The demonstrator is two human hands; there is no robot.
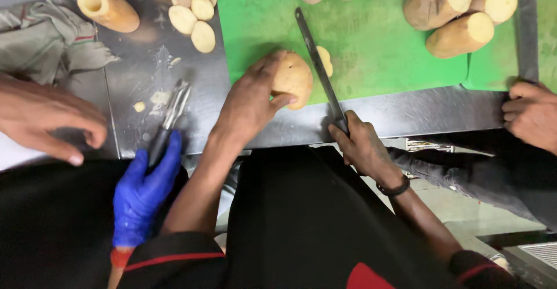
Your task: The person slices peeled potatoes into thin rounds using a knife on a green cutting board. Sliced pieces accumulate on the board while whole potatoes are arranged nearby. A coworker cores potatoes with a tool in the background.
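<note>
Left hand [252,100] fingers grip the firm, heavy, slippery-looking potato [293,79] on the green board [371,45]; right hand [362,144] fingers clamp the knife [320,68] beside it.

You have one view only, from the camera on your head, looking almost straight down over your chest at the near edge of the bench [406,112]. It sits close: your forearms fill the lower half, the green cutting board [371,45] runs off the top edge, and the bench's far edge lies outside the picture.
</note>
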